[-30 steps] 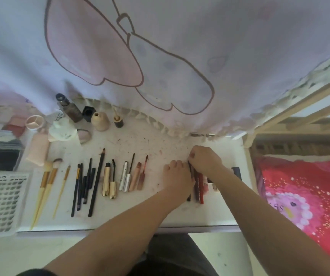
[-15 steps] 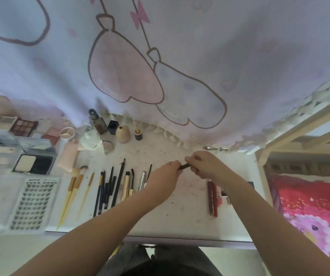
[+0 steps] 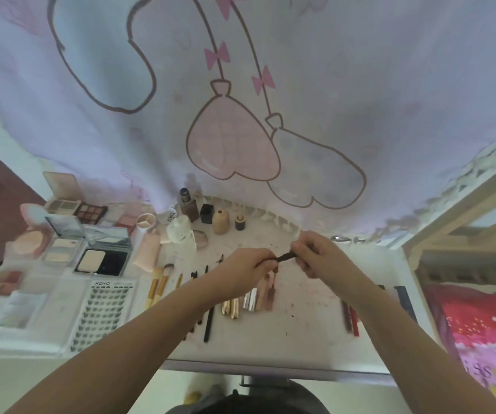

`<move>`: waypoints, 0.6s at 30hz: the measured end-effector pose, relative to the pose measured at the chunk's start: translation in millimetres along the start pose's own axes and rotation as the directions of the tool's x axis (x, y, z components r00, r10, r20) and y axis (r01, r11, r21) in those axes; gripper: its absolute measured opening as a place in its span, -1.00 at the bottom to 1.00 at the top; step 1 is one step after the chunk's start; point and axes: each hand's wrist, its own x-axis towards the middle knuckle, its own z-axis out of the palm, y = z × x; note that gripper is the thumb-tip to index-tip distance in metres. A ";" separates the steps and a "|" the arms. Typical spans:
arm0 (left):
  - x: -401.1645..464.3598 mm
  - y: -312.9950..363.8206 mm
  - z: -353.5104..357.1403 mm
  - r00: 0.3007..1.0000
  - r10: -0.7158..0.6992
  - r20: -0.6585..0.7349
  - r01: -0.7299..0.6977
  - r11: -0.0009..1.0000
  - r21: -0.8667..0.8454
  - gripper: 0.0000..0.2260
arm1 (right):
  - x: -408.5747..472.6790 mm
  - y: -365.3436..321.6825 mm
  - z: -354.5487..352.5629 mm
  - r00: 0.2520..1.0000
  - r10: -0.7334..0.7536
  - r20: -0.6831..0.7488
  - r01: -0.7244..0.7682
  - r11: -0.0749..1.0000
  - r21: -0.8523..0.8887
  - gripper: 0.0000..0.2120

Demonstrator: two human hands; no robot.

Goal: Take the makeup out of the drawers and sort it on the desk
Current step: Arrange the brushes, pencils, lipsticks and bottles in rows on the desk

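White desk (image 3: 306, 330) was already mostly sorted, with brushes (image 3: 158, 283), tubes (image 3: 251, 298) and palettes (image 3: 91, 209) in groups, while the left hand (image 3: 240, 271) and right hand (image 3: 320, 258) each pinched one end of a thin black pencil (image 3: 285, 257) above it, seemingly among the last pieces unplaced.

Two hands (image 3: 245, 271), one black pencil (image 3: 285, 258), two red sticks (image 3: 350, 319).

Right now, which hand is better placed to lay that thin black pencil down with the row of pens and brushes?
Left, probably. Both hands grip the black pencil, but the left hand hovers directly over the row of pens and brushes, while the right hand sits farther right.
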 end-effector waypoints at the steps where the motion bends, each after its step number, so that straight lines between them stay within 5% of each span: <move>1: -5.6 -9.3 -5.6 0.999 -0.037 0.000 0.037 0.999 0.028 -0.85 | -2.8 1.6 -13.9 0.995 0.015 -0.098 -0.010 0.999 0.051 -0.77; 3: -16.3 -31.3 -14.1 0.990 -0.139 -0.018 0.140 0.989 0.050 -0.86 | -8.5 4.4 -47.0 0.965 0.094 -0.245 -0.044 0.978 0.203 -0.74; 5: -19.4 -41.6 -9.1 0.979 -0.199 -0.032 0.200 0.980 0.011 -0.86 | -11.8 9.1 -57.9 0.958 0.185 -0.219 -0.117 0.950 0.291 -0.78; 9: 3.7 -20.2 38.6 0.971 -0.219 0.100 0.232 0.962 -0.145 -0.86 | -3.1 23.5 -13.3 0.946 0.321 -0.042 -0.314 0.941 0.126 -0.94; 13: 27.2 -14.9 71.5 0.937 -0.345 0.063 0.350 0.915 -0.199 -0.94 | 2.4 58.6 8.3 0.888 0.449 -0.102 -0.450 0.893 0.014 -0.83; 15: 42.1 -13.2 82.8 0.925 -0.381 0.008 0.379 0.917 -0.126 -0.92 | 4.0 77.3 13.6 0.860 0.478 -0.181 -0.496 0.866 -0.070 -0.84; 18: 61.2 -13.6 96.7 0.929 -0.356 -0.097 0.369 0.898 0.241 -0.78 | 7.3 99.6 21.9 0.856 0.449 -0.257 -0.512 0.808 -0.293 -0.85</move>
